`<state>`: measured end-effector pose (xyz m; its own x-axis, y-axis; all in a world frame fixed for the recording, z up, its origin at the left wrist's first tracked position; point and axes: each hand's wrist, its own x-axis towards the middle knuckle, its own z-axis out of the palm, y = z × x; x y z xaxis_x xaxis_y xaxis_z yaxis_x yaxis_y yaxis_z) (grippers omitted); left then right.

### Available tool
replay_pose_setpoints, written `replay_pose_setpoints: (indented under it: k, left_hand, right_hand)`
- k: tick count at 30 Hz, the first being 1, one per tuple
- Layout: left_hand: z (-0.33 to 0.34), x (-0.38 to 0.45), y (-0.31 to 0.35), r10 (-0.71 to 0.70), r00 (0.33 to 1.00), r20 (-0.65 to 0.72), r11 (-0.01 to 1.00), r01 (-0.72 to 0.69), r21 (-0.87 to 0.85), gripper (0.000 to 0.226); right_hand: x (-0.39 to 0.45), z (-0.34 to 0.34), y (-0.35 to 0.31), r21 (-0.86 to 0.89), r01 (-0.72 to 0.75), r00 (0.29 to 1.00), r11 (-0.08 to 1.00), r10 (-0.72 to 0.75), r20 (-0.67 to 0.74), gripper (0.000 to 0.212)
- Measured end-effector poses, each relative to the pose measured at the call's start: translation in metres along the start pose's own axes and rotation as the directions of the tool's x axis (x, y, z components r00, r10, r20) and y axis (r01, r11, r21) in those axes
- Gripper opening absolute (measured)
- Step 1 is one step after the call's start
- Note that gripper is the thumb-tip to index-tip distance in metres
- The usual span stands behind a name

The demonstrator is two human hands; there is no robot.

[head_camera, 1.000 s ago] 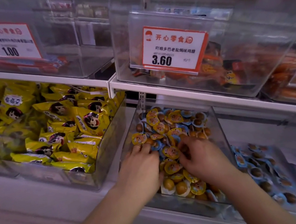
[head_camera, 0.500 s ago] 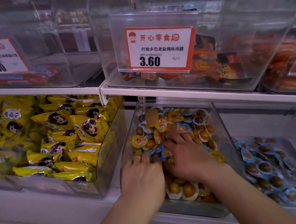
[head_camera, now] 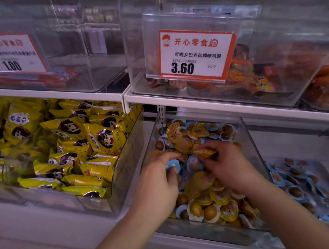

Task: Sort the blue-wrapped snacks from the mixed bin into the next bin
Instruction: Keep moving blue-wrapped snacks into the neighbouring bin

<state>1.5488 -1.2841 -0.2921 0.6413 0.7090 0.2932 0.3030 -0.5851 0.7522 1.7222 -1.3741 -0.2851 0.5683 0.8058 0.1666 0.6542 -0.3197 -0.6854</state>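
Both hands [head_camera: 161, 177] [head_camera: 222, 163] curled, pinching snacks [head_camera: 173, 164] in mixed bin [head_camera: 251, 147]

Two bare forearms, left hand [head_camera: 159, 185], right hand [head_camera: 227, 164], no sleeves visible

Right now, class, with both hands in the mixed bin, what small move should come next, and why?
Probably lift the left hand clear and carry the blue-wrapped snack it pinches right to the next bin, which holds blue packs only. The right hand seems to grip a yellow one.
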Motion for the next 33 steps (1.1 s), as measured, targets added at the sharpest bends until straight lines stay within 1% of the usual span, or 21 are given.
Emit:
replay_pose_setpoints:
  k: [1, 2, 3, 6, 8, 11, 13, 15, 17, 18, 20, 22, 23, 24, 26, 27, 28, 29, 31, 32, 33]
  left_hand:
    - [0.0, 0.001, -0.001, -0.015, 1.0, 0.01, 1.0, 0.015, -0.021, 0.034]
    - [0.002, 0.002, -0.002, -0.024, 0.999, 0.037, 1.0, 0.024, -0.008, 0.034]
    - [0.004, 0.002, -0.003, -0.025, 0.997, 0.07, 0.999, 0.023, 0.039, 0.033]
    - [0.016, 0.002, -0.006, 0.015, 0.993, 0.119, 0.957, -0.048, 0.286, 0.033]
    - [0.02, 0.004, -0.005, 0.046, 0.99, 0.131, 0.925, -0.092, 0.369, 0.039]
    - [0.024, 0.008, -0.008, 0.123, 0.972, 0.2, 0.898, -0.195, 0.394, 0.049]
    - [0.023, 0.011, -0.01, 0.14, 0.961, 0.238, 0.896, -0.225, 0.382, 0.051]
    - [0.023, 0.013, -0.013, 0.126, 0.963, 0.24, 0.915, -0.207, 0.347, 0.051]
    - [0.025, 0.013, -0.014, 0.121, 0.963, 0.241, 0.922, -0.199, 0.332, 0.049]
    - [0.026, 0.013, -0.014, 0.121, 0.962, 0.243, 0.921, -0.2, 0.335, 0.048]
    - [0.025, 0.013, -0.015, 0.135, 0.969, 0.206, 0.923, -0.198, 0.33, 0.043]
    - [0.022, 0.013, -0.016, 0.134, 0.987, 0.088, 0.958, -0.152, 0.244, 0.034]
    - [0.02, 0.014, -0.016, 0.106, 0.994, 0.027, 0.982, -0.109, 0.153, 0.029]
    - [0.018, 0.016, -0.016, 0.06, 0.998, -0.02, 0.998, -0.059, 0.018, 0.026]
    - [0.015, 0.018, -0.013, -0.073, 0.997, -0.029, 0.959, 0.062, -0.277, 0.027]
    - [0.013, 0.017, -0.012, -0.112, 0.994, -0.007, 0.936, 0.103, -0.337, 0.028]
    - [0.012, 0.016, -0.012, -0.109, 0.994, 0.012, 0.942, 0.107, -0.319, 0.028]
    - [0.012, 0.014, -0.012, -0.078, 0.996, 0.033, 0.968, 0.084, -0.235, 0.026]
    - [0.013, 0.01, -0.013, 0.009, 0.993, 0.114, 0.999, -0.013, 0.035, 0.03]
    - [0.015, 0.008, -0.013, 0.044, 0.988, 0.149, 0.988, -0.065, 0.14, 0.034]
    - [0.016, 0.008, -0.013, 0.07, 0.984, 0.165, 0.973, -0.104, 0.204, 0.036]
  right_hand:
    - [-0.001, -0.004, 0.001, 0.058, -0.027, 0.999, 0.998, 0.029, -0.03, 0.03]
    - [-0.002, -0.008, 0.002, 0.062, -0.043, 0.998, 0.997, 0.046, -0.033, 0.035]
    - [-0.004, -0.011, 0.003, 0.033, -0.063, 0.998, 0.997, 0.064, -0.013, 0.037]
    - [-0.012, -0.012, 0.004, -0.116, -0.109, 0.992, 0.987, 0.116, 0.054, 0.035]
    - [-0.018, -0.007, 0.005, -0.2, -0.092, 0.993, 0.976, 0.105, 0.059, 0.037]
    - [-0.025, -0.002, 0.006, -0.278, 0.034, 0.999, 0.96, -0.027, 0.028, 0.045]
    - [-0.029, -0.001, 0.004, -0.27, 0.145, 0.989, 0.952, -0.132, 0.066, 0.052]
    - [-0.032, 0.002, 0.0, -0.231, 0.233, 0.97, 0.945, -0.207, 0.131, 0.058]
    - [-0.033, 0.007, -0.002, -0.247, 0.27, 0.95, 0.931, -0.215, 0.226, 0.063]
    - [-0.032, 0.009, -0.001, -0.292, 0.274, 0.944, 0.916, -0.198, 0.263, 0.063]
    - [-0.027, 0.011, 0.003, -0.407, 0.267, 0.948, 0.874, -0.163, 0.273, 0.059]
    - [-0.022, 0.007, 0.005, -0.491, 0.23, 0.968, 0.84, -0.144, 0.207, 0.047]
    - [-0.02, 0.005, 0.006, -0.528, 0.201, 0.978, 0.825, -0.135, 0.161, 0.039]
    - [-0.017, 0.003, 0.007, -0.561, 0.159, 0.987, 0.812, -0.112, 0.119, 0.033]
    - [-0.012, 0.001, 0.01, -0.578, 0.063, 0.997, 0.814, -0.028, 0.07, 0.031]
    - [-0.011, 0.001, 0.011, -0.563, 0.031, 0.997, 0.826, 0.017, 0.08, 0.033]
    - [-0.011, 0.003, 0.011, -0.555, 0.024, 0.993, 0.832, 0.045, 0.11, 0.038]
    - [-0.012, 0.006, 0.01, -0.565, 0.04, 0.987, 0.824, 0.056, 0.152, 0.044]
    - [-0.012, 0.011, 0.009, -0.608, 0.069, 0.977, 0.791, 0.07, 0.202, 0.054]
    - [-0.011, 0.013, 0.008, -0.629, 0.072, 0.976, 0.774, 0.077, 0.206, 0.055]
    - [-0.009, 0.015, 0.007, -0.644, 0.069, 0.976, 0.762, 0.081, 0.2, 0.054]
